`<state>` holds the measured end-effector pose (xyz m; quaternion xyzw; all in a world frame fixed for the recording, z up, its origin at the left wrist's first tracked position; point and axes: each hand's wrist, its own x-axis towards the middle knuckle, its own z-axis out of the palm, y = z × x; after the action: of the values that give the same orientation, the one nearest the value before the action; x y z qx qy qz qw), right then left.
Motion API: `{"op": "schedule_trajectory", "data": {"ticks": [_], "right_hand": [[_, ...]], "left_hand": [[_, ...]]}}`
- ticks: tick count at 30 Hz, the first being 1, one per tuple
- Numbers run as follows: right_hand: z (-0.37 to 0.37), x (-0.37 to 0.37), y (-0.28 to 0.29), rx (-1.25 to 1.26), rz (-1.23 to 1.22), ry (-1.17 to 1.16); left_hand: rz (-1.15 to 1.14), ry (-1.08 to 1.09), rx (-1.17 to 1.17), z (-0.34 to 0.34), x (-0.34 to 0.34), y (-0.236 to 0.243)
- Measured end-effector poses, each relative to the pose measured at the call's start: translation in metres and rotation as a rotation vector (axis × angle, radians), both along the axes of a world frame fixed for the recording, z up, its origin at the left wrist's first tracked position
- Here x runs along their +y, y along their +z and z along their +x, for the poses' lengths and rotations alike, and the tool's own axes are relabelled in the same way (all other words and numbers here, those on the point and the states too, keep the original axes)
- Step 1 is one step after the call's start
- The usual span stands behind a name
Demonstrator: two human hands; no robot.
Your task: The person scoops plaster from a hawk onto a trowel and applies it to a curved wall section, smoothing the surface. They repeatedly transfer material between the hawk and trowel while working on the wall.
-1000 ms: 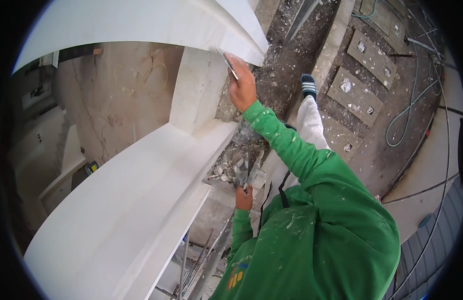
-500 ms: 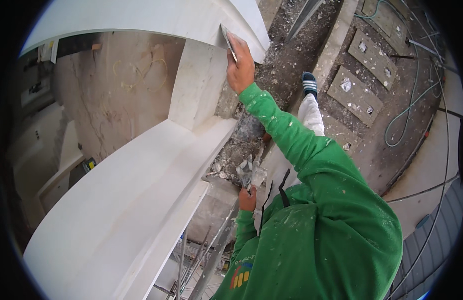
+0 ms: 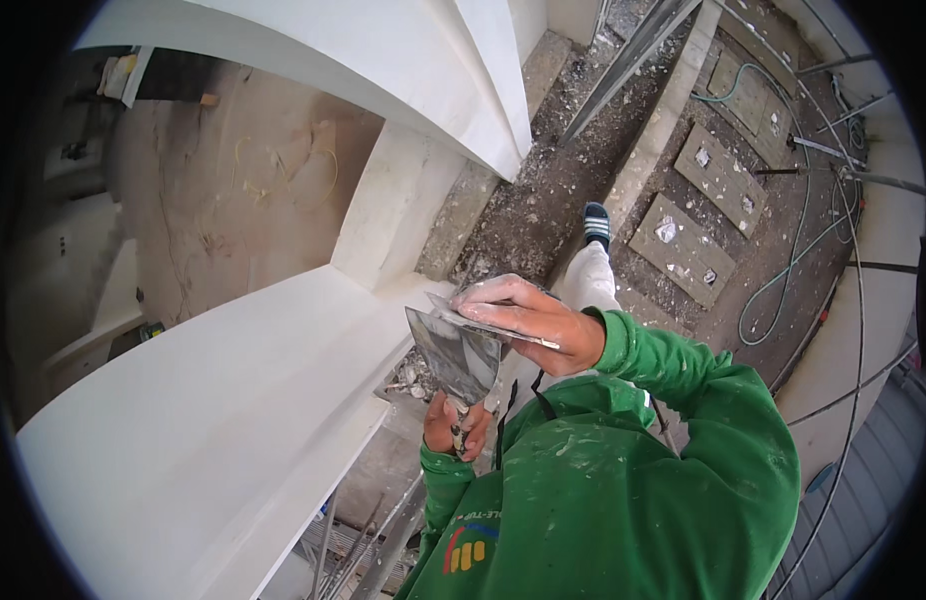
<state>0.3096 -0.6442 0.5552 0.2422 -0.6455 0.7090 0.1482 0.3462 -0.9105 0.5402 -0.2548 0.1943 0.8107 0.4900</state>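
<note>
Held in front of my body, my left hand (image 3: 443,425) is closed around the handle of a wide putty knife (image 3: 451,352). Its metal blade points up and is smeared with greyish-white paste. My right hand (image 3: 555,325), dusted white, pinches a thin flat scraper blade (image 3: 518,334) between thumb and fingers. That blade lies across the top of the putty knife, and the two appear to touch. Both tools are beside the inner edge of a white curved ledge (image 3: 213,410). A smooth white wall panel (image 3: 383,60) rises beyond them.
Past the ledge, a deep opening shows a brown floor (image 3: 243,180) below. A metal post (image 3: 628,70) stands at the far side. Boards (image 3: 683,245) with white scraps, a green hose (image 3: 783,280) and cables (image 3: 859,330) lie right. My sandalled foot (image 3: 597,225) is on debris-strewn ground.
My right hand has come back from the white panel to the putty knife, bringing the scraper blade. My left hand has raised and turned the knife, its blade now plainly visible. The view has shifted slightly.
</note>
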Motion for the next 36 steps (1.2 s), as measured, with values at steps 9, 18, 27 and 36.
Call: {"op": "schedule_trajectory", "data": {"ticks": [9, 18, 27, 36], "right_hand": [[-0.065, 0.039, -0.094, -0.231, 0.23, -0.419], [-0.172, 0.004, -0.165, -0.354, -0.031, -1.095], [-0.131, -0.052, -0.154, -0.457, 0.116, -0.845], [-0.145, -0.002, -0.201, -0.37, 0.049, -1.061]], "left_hand": [[-0.265, -0.113, 0.717, -0.03, 0.01, 0.071], [-0.434, -0.093, 0.577, 0.004, 0.02, 0.057], [-0.456, -0.092, 0.523, 0.01, 0.021, 0.046], [-0.454, -0.063, 0.504, -0.001, 0.015, 0.052]]}}
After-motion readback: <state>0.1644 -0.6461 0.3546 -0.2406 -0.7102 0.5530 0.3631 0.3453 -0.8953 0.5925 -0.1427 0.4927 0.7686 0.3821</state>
